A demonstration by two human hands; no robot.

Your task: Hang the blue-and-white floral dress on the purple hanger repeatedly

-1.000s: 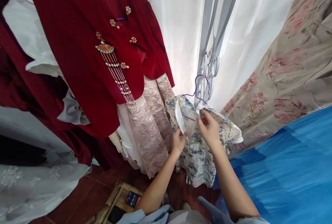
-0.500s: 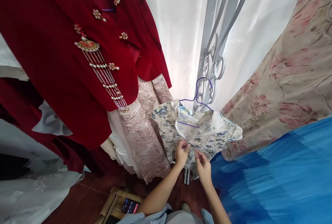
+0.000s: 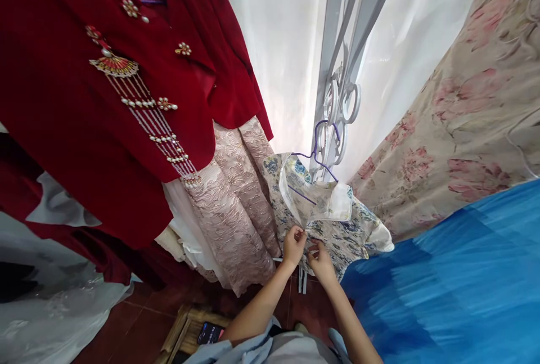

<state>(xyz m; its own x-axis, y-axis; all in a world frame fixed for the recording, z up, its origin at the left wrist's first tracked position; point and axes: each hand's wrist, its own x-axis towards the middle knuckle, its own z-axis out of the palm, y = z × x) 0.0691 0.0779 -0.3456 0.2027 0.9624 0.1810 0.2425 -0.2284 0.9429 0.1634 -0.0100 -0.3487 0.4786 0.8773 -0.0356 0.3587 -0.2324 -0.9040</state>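
Observation:
A short-sleeved floral blouse (image 3: 343, 243) in cream and blue, with a white collar, hangs on a purple wire hanger (image 3: 324, 168). My left hand (image 3: 294, 247) is closed in a pinch on its front edge, just under the neckline. Close beside it, my right hand (image 3: 321, 263) has its fingers bent together on the blouse's front, a little lower and to the right. Whatever small part lies between the fingertips is too small to make out. The blouse's lower front is partly hidden behind my hands.
A grey metal rack (image 3: 343, 66) stands behind the blouse. At left hang a red jacket (image 3: 169, 82) with beaded ornaments and a pink brocade skirt (image 3: 228, 206). Pink-flowered cloth (image 3: 447, 133) and blue fabric (image 3: 442, 279) fill the right. A phone (image 3: 208, 333) lies on a wooden stool (image 3: 185, 327).
My right hand has moved left and up onto the blouse's front, closer to my left hand. The blouse has turned slightly. The view has shifted a little to the right.

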